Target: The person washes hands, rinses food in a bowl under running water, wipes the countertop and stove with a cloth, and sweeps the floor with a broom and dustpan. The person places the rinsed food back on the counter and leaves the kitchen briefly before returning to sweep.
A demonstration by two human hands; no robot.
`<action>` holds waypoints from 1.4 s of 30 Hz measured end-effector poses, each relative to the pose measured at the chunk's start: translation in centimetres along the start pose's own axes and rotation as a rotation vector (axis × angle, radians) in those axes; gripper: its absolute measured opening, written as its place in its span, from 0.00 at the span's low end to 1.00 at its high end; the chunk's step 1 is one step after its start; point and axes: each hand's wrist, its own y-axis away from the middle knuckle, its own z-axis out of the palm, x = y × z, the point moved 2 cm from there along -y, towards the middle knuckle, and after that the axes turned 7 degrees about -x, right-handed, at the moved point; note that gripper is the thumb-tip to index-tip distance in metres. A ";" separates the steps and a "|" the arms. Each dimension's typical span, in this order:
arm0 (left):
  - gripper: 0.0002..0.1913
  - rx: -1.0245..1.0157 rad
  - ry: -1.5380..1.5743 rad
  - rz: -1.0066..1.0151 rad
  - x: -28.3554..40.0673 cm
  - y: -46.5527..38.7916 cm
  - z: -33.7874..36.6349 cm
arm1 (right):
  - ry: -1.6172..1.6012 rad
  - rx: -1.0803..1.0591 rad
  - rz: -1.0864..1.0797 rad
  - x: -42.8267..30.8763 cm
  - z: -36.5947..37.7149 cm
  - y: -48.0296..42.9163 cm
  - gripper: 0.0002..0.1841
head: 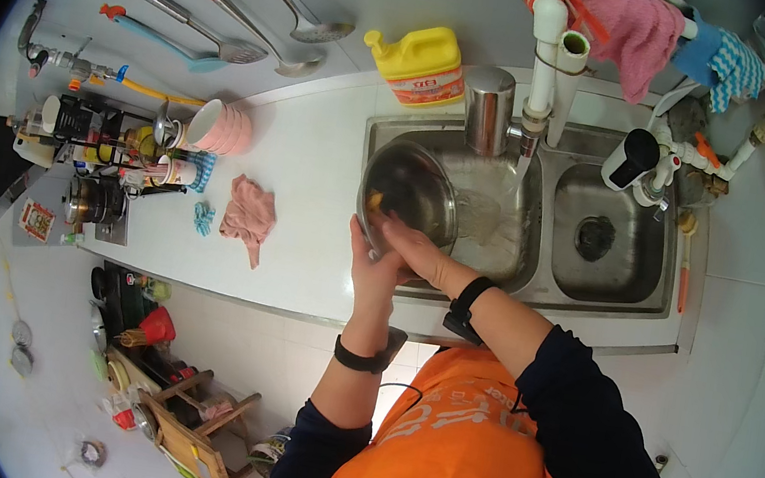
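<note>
A round stainless steel bowl [427, 179] is tilted over the left edge of the left sink basin [522, 266]. My left hand [373, 267] grips its near left rim. My right hand [414, 247] reaches over the near rim, its fingers inside the bowl beside something small and orange-yellow; whether they hold it cannot be told. Water [521, 174] runs from the tap under a white pipe [544, 56] into the basin, right of the bowl, and shallow water lies there.
A yellow detergent jug [421, 68] stands behind the sink. The right basin [602, 270] has a dark drain. A pink cloth [249, 213], stacked pink bowls [225, 129] and a loaded rack [110, 142] are on the counter at left. Ladles and turners [240, 52] hang on the wall.
</note>
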 end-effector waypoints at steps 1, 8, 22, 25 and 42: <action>0.42 0.025 -0.062 0.024 0.2 -0.2 -0.1 | -0.058 0.011 -0.031 -0.4 0.0 -0.1 0.30; 0.47 0.037 -0.742 0.206 4.5 0.2 0.5 | -0.638 -0.011 0.016 -3.1 0.5 -0.2 0.27; 0.37 -0.175 0.049 0.095 5.4 0.9 4.0 | 0.314 0.217 -0.068 -5.8 -2.8 1.3 0.27; 0.34 -0.250 0.468 -0.197 1.4 -0.4 5.4 | 0.677 0.174 0.185 -5.3 -5.5 3.7 0.27; 0.30 -0.445 0.642 -0.463 -4.7 -1.0 10.3 | 0.935 0.493 0.235 -6.1 -15.6 10.9 0.19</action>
